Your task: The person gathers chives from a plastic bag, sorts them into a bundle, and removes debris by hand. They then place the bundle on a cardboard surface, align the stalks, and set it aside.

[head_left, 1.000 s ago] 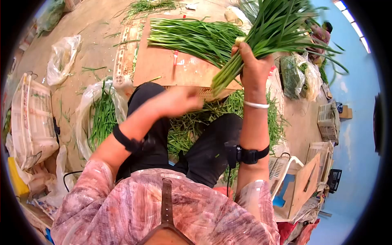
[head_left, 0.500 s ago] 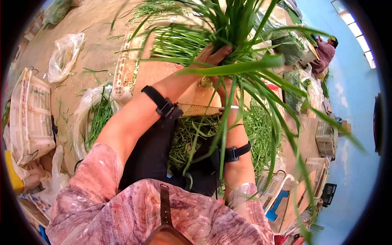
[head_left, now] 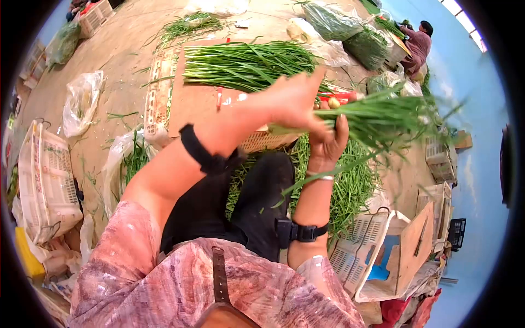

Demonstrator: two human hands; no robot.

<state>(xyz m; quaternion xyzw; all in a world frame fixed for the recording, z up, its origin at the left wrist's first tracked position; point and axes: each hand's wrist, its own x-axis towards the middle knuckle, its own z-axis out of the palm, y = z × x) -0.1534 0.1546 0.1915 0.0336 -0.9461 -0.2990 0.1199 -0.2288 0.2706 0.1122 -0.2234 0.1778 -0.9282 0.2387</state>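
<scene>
My right hand is wrapped round a bunch of long green garlic chives, whose leaves fan out to the right, blurred. My left hand is at the stalk end of the bunch, smeared by motion, its fingers spread apart. Just beyond my left hand, a thick pile of garlic chives lies on a brown board, pale stalk ends to the left. A red strip shows behind the bunch. Loose green leaves are heaped below my right hand and between my knees.
On the left stand a white plastic crate and a clear bag. An open crate holding a blue item is at the lower right. Stuffed bags and a seated person are at the upper right.
The bunch has come down from upright in front of me to lying sideways, leaves to the right. My left hand has come off the bunch's middle, and the pile on the board shows fully.
</scene>
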